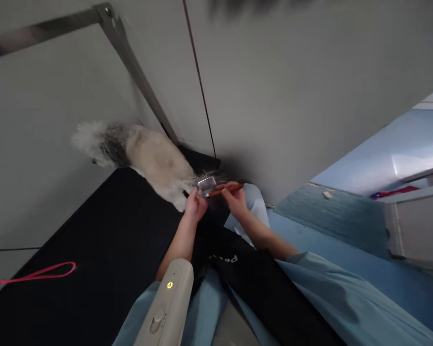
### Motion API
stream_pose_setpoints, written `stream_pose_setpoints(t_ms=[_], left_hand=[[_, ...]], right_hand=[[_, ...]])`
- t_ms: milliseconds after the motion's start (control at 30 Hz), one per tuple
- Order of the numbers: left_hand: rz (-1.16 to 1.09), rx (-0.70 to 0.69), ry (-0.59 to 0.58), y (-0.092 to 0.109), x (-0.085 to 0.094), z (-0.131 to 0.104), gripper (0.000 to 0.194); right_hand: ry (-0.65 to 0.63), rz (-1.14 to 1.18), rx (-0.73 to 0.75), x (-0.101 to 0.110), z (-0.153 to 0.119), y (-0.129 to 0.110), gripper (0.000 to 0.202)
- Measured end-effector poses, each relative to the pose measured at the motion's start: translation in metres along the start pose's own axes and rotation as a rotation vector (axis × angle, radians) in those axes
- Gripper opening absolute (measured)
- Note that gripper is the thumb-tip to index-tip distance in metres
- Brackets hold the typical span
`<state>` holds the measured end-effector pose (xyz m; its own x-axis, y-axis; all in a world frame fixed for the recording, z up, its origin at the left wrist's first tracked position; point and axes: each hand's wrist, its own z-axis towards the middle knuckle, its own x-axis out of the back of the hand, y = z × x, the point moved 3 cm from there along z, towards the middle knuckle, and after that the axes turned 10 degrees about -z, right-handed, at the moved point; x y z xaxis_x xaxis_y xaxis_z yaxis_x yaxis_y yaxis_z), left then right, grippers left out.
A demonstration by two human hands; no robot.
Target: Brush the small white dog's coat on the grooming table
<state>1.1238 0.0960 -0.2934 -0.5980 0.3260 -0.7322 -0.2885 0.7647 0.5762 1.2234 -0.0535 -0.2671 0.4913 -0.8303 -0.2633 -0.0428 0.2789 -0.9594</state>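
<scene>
A dog (159, 158) with a clipped cream body and a fluffy white-and-grey head stands on a black table, its rump toward me. My right hand (235, 198) grips the orange handle of a slicker brush (207, 183), whose metal head lies against the long hair at the dog's rear. Close by, my left hand (196, 203) is closed at the dog's tail (207, 176), near the brush head. Its fingertips are partly hidden, and the tail is hard to make out among the loose hair.
The black table (94, 250) bears a pink loop leash (39, 274) at left. A metal frame (137, 72) rises beside the dog against a grey wall (292, 86). An off-white device with a lit button (170, 285) juts up in front of me. Blue floor (310, 240) lies to the right.
</scene>
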Motion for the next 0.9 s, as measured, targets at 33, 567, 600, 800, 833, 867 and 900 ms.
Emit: stream_pose_setpoints(t_ms=[33, 567, 600, 800, 833, 867, 900], left_hand=[[-0.023, -0.017, 0.016, 0.003, 0.002, -0.003, 0.033], [-0.027, -0.09, 0.133, -0.002, 0.004, -0.022, 0.035], [-0.023, -0.071, 0.133, -0.005, 0.007, -0.021, 0.035], [-0.081, -0.151, 0.075, -0.001, 0.021, -0.02, 0.038], [-0.082, -0.167, 0.077, 0.001, 0.024, -0.02, 0.037], [-0.074, -0.161, 0.078, 0.001, 0.027, -0.019, 0.036], [-0.058, -0.145, 0.079, 0.0, 0.03, -0.018, 0.035]], right_hand=[[0.079, 0.002, 0.0, 0.008, 0.006, -0.001, 0.026], [0.427, -0.004, 0.161, 0.035, 0.016, -0.005, 0.033], [0.308, -0.007, 0.13, 0.027, 0.015, -0.003, 0.031], [0.141, -0.026, -0.067, -0.009, 0.02, 0.016, 0.031], [0.251, -0.042, -0.03, -0.004, 0.022, 0.015, 0.031], [0.304, -0.053, 0.002, -0.002, 0.024, 0.014, 0.031], [0.294, -0.059, 0.017, -0.003, 0.024, 0.014, 0.03]])
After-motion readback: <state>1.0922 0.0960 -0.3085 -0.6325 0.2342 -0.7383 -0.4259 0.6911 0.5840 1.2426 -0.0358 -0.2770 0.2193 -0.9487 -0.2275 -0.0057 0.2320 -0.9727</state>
